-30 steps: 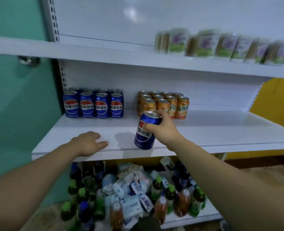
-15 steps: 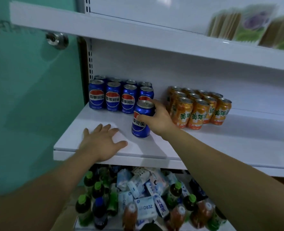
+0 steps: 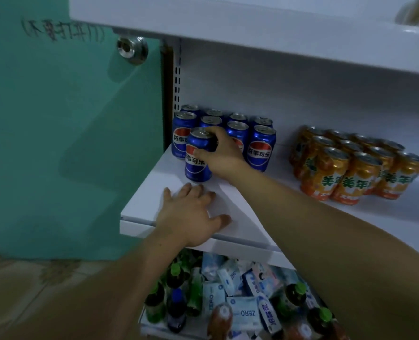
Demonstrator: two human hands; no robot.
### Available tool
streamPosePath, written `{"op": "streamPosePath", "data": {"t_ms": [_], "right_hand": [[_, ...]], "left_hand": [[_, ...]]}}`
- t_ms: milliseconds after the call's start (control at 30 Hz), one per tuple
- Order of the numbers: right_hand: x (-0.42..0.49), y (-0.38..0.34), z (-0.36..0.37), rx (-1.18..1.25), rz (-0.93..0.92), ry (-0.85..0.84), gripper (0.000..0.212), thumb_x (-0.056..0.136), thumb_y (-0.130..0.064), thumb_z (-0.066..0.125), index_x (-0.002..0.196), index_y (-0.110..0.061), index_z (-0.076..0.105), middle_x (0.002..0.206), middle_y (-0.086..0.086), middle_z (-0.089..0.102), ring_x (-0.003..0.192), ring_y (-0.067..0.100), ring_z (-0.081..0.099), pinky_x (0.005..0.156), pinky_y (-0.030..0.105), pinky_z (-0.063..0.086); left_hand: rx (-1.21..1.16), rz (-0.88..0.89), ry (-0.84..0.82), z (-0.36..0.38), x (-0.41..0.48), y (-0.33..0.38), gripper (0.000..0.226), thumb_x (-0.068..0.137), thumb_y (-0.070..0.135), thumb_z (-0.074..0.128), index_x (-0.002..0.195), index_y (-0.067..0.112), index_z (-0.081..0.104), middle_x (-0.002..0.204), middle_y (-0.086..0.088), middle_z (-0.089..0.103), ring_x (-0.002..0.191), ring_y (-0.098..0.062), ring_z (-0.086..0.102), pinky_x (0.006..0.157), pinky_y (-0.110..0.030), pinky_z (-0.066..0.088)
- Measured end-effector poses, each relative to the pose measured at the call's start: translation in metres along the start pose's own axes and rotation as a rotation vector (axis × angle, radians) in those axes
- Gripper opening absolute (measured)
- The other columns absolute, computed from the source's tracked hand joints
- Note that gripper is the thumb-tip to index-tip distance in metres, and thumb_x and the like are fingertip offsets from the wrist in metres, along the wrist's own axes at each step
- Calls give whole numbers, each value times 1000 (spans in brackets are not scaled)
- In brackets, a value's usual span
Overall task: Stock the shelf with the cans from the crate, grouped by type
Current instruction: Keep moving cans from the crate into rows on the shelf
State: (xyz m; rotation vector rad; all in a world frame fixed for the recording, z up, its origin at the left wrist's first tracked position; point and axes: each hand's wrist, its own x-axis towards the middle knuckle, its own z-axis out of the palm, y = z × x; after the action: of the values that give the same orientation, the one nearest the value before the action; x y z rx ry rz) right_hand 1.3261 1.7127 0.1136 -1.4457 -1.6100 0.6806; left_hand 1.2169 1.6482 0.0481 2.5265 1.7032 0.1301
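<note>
My right hand (image 3: 224, 153) grips a blue cola can (image 3: 198, 155) by its top and side; the can stands upright on the white middle shelf (image 3: 149, 192), just in front of the block of several blue cola cans (image 3: 261, 148) at the shelf's left end. My left hand (image 3: 191, 214) rests flat, fingers spread, on the shelf's front edge just below that can. A group of several orange soda cans (image 3: 355, 168) stands to the right. The crate is out of sight.
A teal wall (image 3: 56, 143) with a metal knob (image 3: 132, 50) borders the shelf on the left. The upper shelf (image 3: 277, 38) overhangs. Below, the bottom shelf holds green-capped bottles (image 3: 176, 290) and white ZERO packets (image 3: 245, 312).
My right hand has carried the blue can left and back, from the shelf's front to the front of the blue group. My left hand stays on the shelf edge. The camera has moved closer.
</note>
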Motion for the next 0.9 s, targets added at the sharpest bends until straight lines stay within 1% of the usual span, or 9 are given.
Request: {"op": "streamPosePath", "data": {"t_ms": [100,200,267,367,433,500,667,833,900], "right_hand": [[9,2,12,29,-19,16,54,84,-17,74,131,-21,47,135,-1,54,120,17,51,95,28,43],[17,1,23,27,-44,13,54,84,-18,73,131,-22,47,136,0,52,117,16,51,89,24,41],[22,1,29,38,-62,8,53,85,-19,73,132,-21,47,136,0,52,116,14,51,88,23,40],[29,2,38,27,-98,-1,53,87,-19,71,134,-20,46,137,0,52,121,16,50,95,25,41],[33,3,42,5,-129,1,54,87,-19,70,135,-19,46,139,1,50,124,18,48,104,32,41],[35,5,44,-17,-152,-2,55,88,-20,69,138,-18,45,142,2,48,127,19,47,107,37,40],[38,8,43,-110,-195,-31,57,92,-25,64,143,-19,38,147,1,42,131,18,42,105,27,34],[33,2,37,-201,-154,-79,69,92,-27,64,149,-21,27,152,2,34,137,20,35,108,30,30],[24,-1,27,-258,-126,-91,77,90,-34,65,152,-23,20,156,0,28,140,19,31,111,32,29]], "left_hand": [[10,11,-3,1,2,-1,79,84,75,24,149,32,17,160,4,11,147,-19,4,114,-60,3],[7,7,-16,3,3,-3,82,83,77,23,150,30,15,160,4,10,147,-20,3,114,-60,2],[8,8,-19,3,4,-3,82,83,77,22,150,31,14,161,4,8,148,-20,1,115,-60,1],[3,10,-16,4,4,-4,81,83,77,22,151,32,14,161,4,7,148,-20,-1,114,-60,0],[-2,13,-8,5,4,-4,81,83,77,22,151,32,14,161,4,7,148,-21,0,114,-60,-1],[-3,16,-1,6,4,-5,81,83,77,22,150,32,15,160,4,8,147,-21,0,114,-60,0],[-2,25,9,7,5,-5,80,83,77,21,149,33,17,160,4,10,147,-21,2,114,-61,1],[-3,28,18,7,4,-6,81,83,77,22,149,32,19,159,4,14,147,-20,4,114,-61,3],[-4,23,-2,5,4,-5,81,83,77,23,149,31,19,160,5,13,147,-20,5,114,-61,3]]}}
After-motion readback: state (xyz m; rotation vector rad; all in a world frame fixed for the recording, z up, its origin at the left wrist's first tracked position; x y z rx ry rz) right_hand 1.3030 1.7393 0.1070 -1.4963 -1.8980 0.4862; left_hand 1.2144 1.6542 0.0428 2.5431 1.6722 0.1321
